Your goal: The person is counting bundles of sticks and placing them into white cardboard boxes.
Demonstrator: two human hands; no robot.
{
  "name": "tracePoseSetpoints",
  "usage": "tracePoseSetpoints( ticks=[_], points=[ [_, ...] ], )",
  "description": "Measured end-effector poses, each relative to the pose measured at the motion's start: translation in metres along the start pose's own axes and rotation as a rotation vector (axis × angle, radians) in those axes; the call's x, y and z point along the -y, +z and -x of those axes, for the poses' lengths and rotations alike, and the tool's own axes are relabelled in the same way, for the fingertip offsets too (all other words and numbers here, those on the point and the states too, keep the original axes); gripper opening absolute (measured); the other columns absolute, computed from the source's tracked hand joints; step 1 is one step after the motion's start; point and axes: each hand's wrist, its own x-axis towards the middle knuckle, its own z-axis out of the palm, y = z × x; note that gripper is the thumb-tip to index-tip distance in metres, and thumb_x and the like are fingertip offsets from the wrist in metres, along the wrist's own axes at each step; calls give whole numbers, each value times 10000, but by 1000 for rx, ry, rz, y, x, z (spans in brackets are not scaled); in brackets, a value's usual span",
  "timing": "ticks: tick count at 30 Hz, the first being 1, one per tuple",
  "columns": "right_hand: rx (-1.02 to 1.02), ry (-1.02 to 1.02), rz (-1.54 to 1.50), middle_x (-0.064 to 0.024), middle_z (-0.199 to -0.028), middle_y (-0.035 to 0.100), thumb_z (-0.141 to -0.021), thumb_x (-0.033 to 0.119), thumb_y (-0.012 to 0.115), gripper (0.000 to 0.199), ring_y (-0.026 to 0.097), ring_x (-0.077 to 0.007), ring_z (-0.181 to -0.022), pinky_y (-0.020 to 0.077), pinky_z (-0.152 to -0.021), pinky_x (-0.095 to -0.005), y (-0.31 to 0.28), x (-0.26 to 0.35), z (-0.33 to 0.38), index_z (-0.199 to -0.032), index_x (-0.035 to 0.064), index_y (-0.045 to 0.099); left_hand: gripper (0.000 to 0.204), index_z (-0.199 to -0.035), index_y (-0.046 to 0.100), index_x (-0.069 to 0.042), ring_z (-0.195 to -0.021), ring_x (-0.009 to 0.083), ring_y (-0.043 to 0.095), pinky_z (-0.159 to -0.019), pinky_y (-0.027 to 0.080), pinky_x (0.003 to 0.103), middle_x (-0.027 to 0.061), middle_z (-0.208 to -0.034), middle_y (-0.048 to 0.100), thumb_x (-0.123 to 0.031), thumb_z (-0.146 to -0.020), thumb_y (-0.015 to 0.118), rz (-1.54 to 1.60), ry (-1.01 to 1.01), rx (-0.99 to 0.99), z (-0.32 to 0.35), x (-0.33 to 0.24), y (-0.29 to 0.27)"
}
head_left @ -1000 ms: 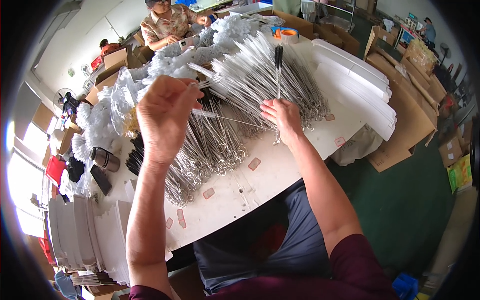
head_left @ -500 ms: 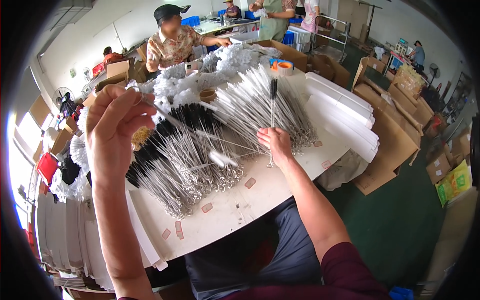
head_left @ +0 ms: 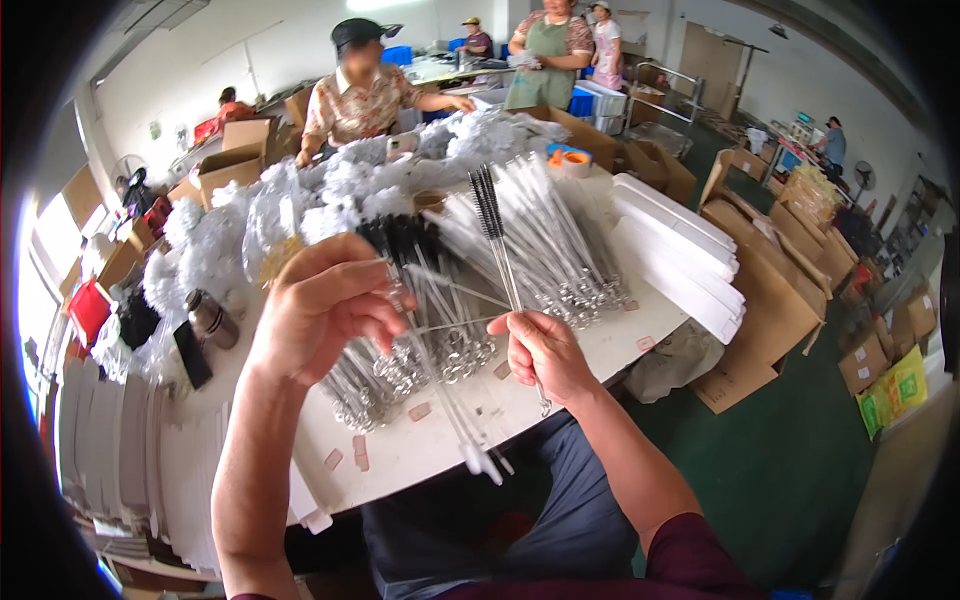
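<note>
Item 1: black-bristled brushes (head_left: 487,205), clamped in the right hand (head_left: 540,352) above the near part of the tabletop (head_left: 470,402). Long axis steep; bristle end up and away, leaning slightly left; looped end down, emerging below the fist. Thin metal shafts, dense dark cylindrical bristles.

Item 2: pale slender bundle (head_left: 445,390), motion-blurred, the left hand (head_left: 335,305) curled with thumb and fingers closed about its upper end. Long axis runs steeply down and rightward, whitish tip lowest, near the tabletop's front edge. Exact make-up too blurred to tell.

Item 3: white-bristled brushes (head_left: 530,225), fanned pile beyond the right hand; soft translucent bristles point away, shiny wire loops toward the person.

Item 4: black-bristled pile (head_left: 405,240), left of item 3, loops likewise facing the person.

Item 5: pale fluffy heap (head_left: 400,170), at the back.

Item 6: white long cartons (head_left: 670,250), smooth and straight-edged, at right.

Changes from half a second ago: item 1 stood nearly vertical and now tilts left; the right hand is nearer the body; the left hand is lower and closer to the right; item 2 hangs more steeply.
</note>
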Motion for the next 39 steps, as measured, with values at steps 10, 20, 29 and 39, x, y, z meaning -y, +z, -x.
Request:
tracePoseSetpoints(
  ticks=[10, 20, 29, 39],
  points=[
    [314, 151, -65, -194, -1004, 734, -1107, 238, 451, 369, 744, -299, -943, 601, -876, -420, 42, -27, 13, -1120, -72, 651, 116, -961, 591, 6, -695, 233, 746, -554, 598, 308, 226, -904, 732, -103, -997, 585, -22, -62, 7, -10, 30, -16],
    [235, 303, -62, -134, -922, 711, -1111, 249, 449, 381, 731, -228, -795, 614, -736, -374, 43, -60, 35, -1191, -77, 630, 100, -973, 590, -11, -729, 206, 739, -599, 603, 302, 129, -857, 710, -85, -969, 657, -136, -46, -173, -2, 69, -51],
    [184, 314, 26, -92, -860, 681, -1105, 243, 476, 367, 654, -135, -672, 562, -599, -272, 42, -71, 44, -1191, -76, 635, 121, -958, 588, 0, -713, 203, 734, -608, 623, 310, 150, -887, 719, -84, -963, 675, -161, -17, -245, -1, 93, -70],
    [193, 316, 146, -21, -753, 583, -1113, 286, 467, 418, 517, -66, -547, 460, -532, -225, 42, -79, 57, -1224, -87, 620, 144, -940, 587, 6, -669, 188, 709, -585, 613, 314, 127, -818, 686, -88, -943, 697, -238, -12, -318, 1, 116, -88]
  ],
)
